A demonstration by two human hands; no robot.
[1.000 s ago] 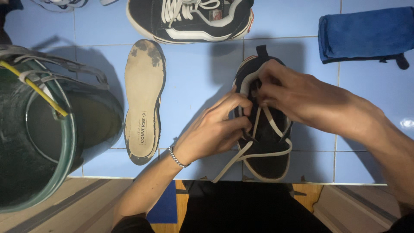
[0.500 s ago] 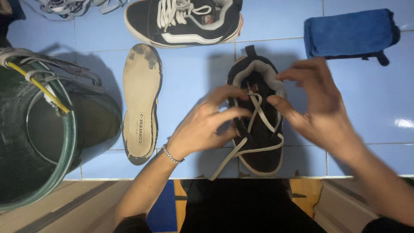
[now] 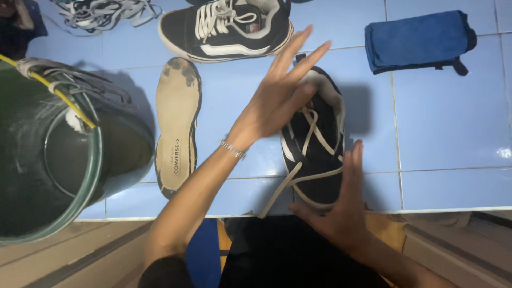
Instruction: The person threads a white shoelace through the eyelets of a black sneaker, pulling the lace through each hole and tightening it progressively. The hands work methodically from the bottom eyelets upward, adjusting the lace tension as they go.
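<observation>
**Both my hands off the laces, black shoe lying between them**

Nearest me, my lap is a dark shape I can't make out, cut off by the bottom edge along with my forearms. My right hand (image 3: 341,208) is flat and released, fingers straight, resting against the near right side of the black shoe (image 3: 316,141) at its toe; it grips nothing. The shoe lies on the blue tiled floor (image 3: 453,122), toe toward me, its pale lace (image 3: 298,178) half threaded with a loose end trailing over the tile edge. My left hand (image 3: 280,93) hovers over the shoe's heel end, open with fingers spread and blurred, so I can't tell whether the palm touches the shoe; it hides much of the shoe's opening.

To the left lies a worn insole (image 3: 177,125), and further left a dark green bucket (image 3: 58,160), cut off by the frame. Beyond, a second shoe (image 3: 226,29) lies on its side, its top cropped. A folded blue cloth (image 3: 418,40) sits far right, and a tangle of laces (image 3: 101,13) far left.

Half a second ago both hands were pinching the lace over the shoe's middle; now both have let go and moved apart.
</observation>
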